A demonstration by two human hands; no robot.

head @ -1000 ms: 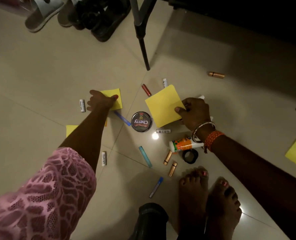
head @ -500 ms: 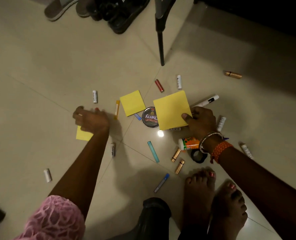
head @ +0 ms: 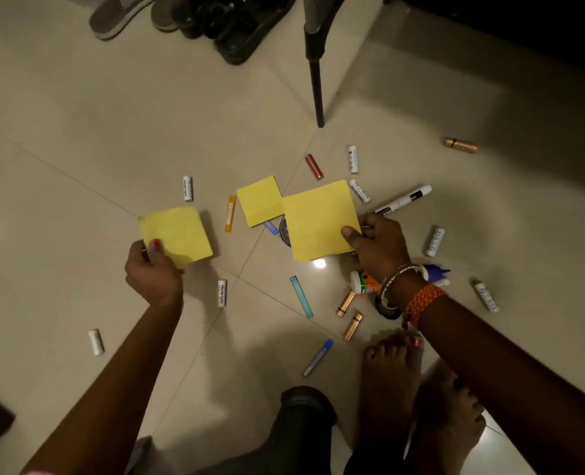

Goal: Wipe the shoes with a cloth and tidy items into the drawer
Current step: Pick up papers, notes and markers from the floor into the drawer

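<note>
While the left hand pinches one yellow note pad at its near corner, thumb on top, the right hand grips a bigger yellow stack by its right edge, over a round tin. A third pad lies on the floor between them, batteries, pens and a marker scattered around. Shoes sit at the top edge, well apart; no cloth or drawer in view.
</note>
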